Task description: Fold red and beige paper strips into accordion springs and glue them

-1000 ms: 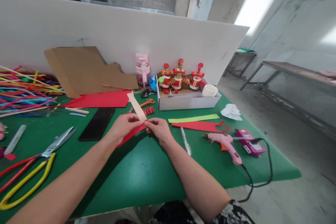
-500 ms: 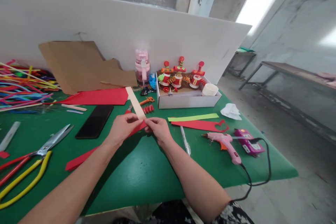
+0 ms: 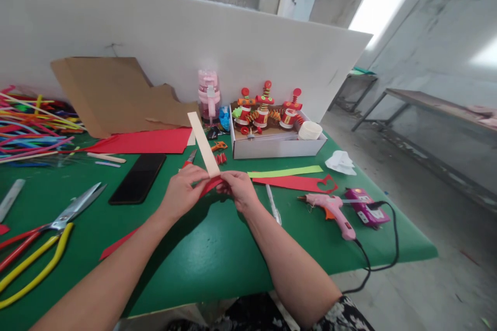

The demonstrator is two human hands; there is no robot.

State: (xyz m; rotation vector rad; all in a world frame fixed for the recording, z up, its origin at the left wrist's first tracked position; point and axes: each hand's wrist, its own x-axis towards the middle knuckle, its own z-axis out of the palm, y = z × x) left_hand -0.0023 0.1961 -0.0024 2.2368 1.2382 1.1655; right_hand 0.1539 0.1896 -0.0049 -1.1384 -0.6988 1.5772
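Note:
Between my two hands, over the middle of the green table, are a cream paper strip (image 3: 204,145) and a red paper strip (image 3: 210,186), meeting at a corner. My left hand (image 3: 182,189) pinches them near the joint from the left. From the right, my right hand (image 3: 237,189) pinches the same joint, its fingertips partly hidden. Away from me the cream strip points up and slightly left. The red strip runs down to the left, partly behind my left forearm. Just beyond my hands lie a small orange-handled tool (image 3: 219,146) and a red folded paper spring (image 3: 221,159).
Scissors (image 3: 73,212) and a black phone (image 3: 137,178) lie left. To the right are a pen (image 3: 273,204), a green strip (image 3: 285,171), a heart-cut red strip (image 3: 291,182) and a corded pink glue gun (image 3: 330,209). A white box (image 3: 279,151) with paper figures stands behind.
My hands have raised the strips slightly and shifted a little right. The far end of the cream strip has lifted off the table area, and the view has tilted slightly.

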